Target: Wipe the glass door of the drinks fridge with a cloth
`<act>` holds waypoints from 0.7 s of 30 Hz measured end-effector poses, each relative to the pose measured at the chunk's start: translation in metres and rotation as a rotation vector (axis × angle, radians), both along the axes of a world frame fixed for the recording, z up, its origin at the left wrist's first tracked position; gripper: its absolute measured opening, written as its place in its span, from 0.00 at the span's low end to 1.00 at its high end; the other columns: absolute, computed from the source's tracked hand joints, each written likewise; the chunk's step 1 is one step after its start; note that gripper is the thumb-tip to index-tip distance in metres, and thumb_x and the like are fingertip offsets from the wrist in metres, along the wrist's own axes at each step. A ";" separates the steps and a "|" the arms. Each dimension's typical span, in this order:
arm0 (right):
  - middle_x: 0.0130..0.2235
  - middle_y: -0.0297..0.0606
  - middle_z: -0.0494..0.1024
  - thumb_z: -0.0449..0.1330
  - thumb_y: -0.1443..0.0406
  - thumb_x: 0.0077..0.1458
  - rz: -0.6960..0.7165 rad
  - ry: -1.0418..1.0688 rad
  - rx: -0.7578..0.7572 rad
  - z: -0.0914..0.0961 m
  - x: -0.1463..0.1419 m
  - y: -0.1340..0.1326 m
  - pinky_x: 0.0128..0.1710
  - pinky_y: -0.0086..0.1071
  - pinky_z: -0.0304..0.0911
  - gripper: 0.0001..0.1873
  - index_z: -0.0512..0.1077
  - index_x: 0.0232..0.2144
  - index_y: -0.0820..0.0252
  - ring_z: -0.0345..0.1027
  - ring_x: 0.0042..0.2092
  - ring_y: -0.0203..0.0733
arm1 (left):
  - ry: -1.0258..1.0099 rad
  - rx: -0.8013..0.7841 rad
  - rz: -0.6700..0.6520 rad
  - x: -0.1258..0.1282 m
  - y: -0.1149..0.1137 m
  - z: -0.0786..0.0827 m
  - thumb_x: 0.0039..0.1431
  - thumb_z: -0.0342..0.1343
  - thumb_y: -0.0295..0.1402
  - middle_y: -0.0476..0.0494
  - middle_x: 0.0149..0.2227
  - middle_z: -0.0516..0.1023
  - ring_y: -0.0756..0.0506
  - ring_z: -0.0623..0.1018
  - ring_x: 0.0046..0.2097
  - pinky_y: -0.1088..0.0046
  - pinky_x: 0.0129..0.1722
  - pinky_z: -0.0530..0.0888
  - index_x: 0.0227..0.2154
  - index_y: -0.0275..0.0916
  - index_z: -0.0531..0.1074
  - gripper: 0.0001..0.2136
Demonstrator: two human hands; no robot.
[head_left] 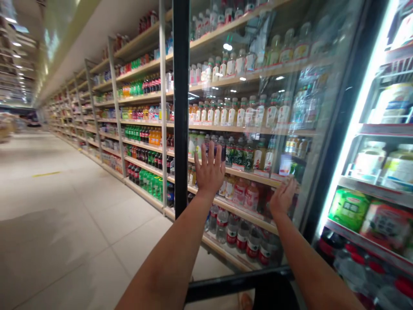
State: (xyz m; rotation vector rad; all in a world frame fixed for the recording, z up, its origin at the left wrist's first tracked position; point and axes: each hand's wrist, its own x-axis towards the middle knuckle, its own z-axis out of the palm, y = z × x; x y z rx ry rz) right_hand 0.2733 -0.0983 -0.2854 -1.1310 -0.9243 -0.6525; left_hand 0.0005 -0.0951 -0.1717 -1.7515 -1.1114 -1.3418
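Note:
A glass cooler door (245, 181) in a black frame stands swung open before me, and drink bottles on wooden shelves show through it. My left hand (209, 170) is raised with its fingers spread, palm toward the glass and apparently flat on it. Farther right and a little lower, my right hand (283, 196) is also at the glass, its fingers stretched out and slightly blurred. Neither hand holds anything. Whether the right palm fully touches the pane I cannot tell.
To the right is the lit cooler, with jugs (368, 161) and green packs (348, 209) on its wire shelves. Long bottle shelves (142, 142) run away to the left beside the tiled floor (71, 232). The door's lower black frame (238, 284) crosses in front of me.

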 end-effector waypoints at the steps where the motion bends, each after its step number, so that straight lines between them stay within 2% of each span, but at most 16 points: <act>1: 0.68 0.62 0.54 0.40 0.56 0.70 -0.014 0.073 0.009 0.001 0.000 0.001 0.68 0.65 0.44 0.32 0.52 0.68 0.70 0.44 0.71 0.56 | 0.003 -0.001 0.003 0.000 -0.001 0.000 0.68 0.49 0.37 0.40 0.72 0.42 0.35 0.37 0.72 0.41 0.70 0.43 0.69 0.41 0.49 0.30; 2: 0.69 0.62 0.53 0.40 0.56 0.70 -0.013 0.089 0.006 0.003 -0.004 0.000 0.68 0.65 0.44 0.32 0.51 0.68 0.70 0.43 0.71 0.56 | 0.005 -0.001 0.006 0.000 -0.002 0.000 0.68 0.49 0.37 0.40 0.72 0.42 0.36 0.37 0.72 0.42 0.70 0.43 0.70 0.41 0.48 0.30; 4: 0.69 0.59 0.52 0.43 0.57 0.70 0.034 -0.028 -0.029 0.008 -0.022 -0.002 0.68 0.63 0.45 0.31 0.51 0.69 0.68 0.43 0.72 0.55 | 0.005 0.003 0.009 0.000 -0.003 -0.001 0.68 0.48 0.38 0.41 0.72 0.41 0.36 0.36 0.72 0.42 0.70 0.42 0.70 0.41 0.47 0.30; 8: 0.70 0.48 0.53 0.46 0.64 0.69 0.187 -0.510 -0.108 0.023 -0.074 -0.015 0.69 0.56 0.49 0.30 0.48 0.70 0.56 0.43 0.72 0.49 | 0.005 0.003 0.007 0.000 -0.006 -0.001 0.68 0.48 0.38 0.42 0.72 0.41 0.36 0.36 0.72 0.43 0.70 0.42 0.70 0.41 0.46 0.30; 10: 0.70 0.44 0.55 0.47 0.67 0.68 0.232 -0.671 -0.127 0.032 -0.090 -0.021 0.69 0.55 0.50 0.31 0.47 0.70 0.52 0.43 0.72 0.48 | 0.007 0.000 0.006 0.000 -0.008 -0.002 0.68 0.48 0.39 0.41 0.72 0.42 0.36 0.37 0.72 0.42 0.70 0.42 0.70 0.42 0.47 0.30; 12: 0.70 0.43 0.56 0.47 0.68 0.67 0.235 -0.681 -0.098 0.038 -0.099 -0.023 0.69 0.55 0.51 0.31 0.48 0.70 0.51 0.45 0.71 0.48 | 0.008 0.003 0.006 0.001 -0.010 -0.003 0.69 0.48 0.39 0.41 0.72 0.41 0.36 0.36 0.72 0.42 0.70 0.42 0.70 0.41 0.47 0.30; 17: 0.70 0.47 0.54 0.45 0.65 0.69 0.195 -0.383 -0.003 0.033 -0.121 -0.024 0.69 0.57 0.50 0.30 0.48 0.70 0.55 0.45 0.72 0.49 | 0.014 -0.001 0.000 0.001 -0.017 -0.004 0.69 0.47 0.39 0.42 0.72 0.39 0.37 0.34 0.72 0.42 0.70 0.41 0.70 0.41 0.45 0.31; 21: 0.69 0.46 0.56 0.46 0.66 0.68 0.278 -0.593 -0.095 0.024 -0.140 -0.027 0.68 0.55 0.52 0.30 0.47 0.70 0.53 0.44 0.72 0.48 | 0.021 -0.012 -0.009 0.000 -0.019 -0.007 0.70 0.47 0.38 0.43 0.72 0.38 0.37 0.35 0.72 0.42 0.70 0.41 0.70 0.42 0.44 0.30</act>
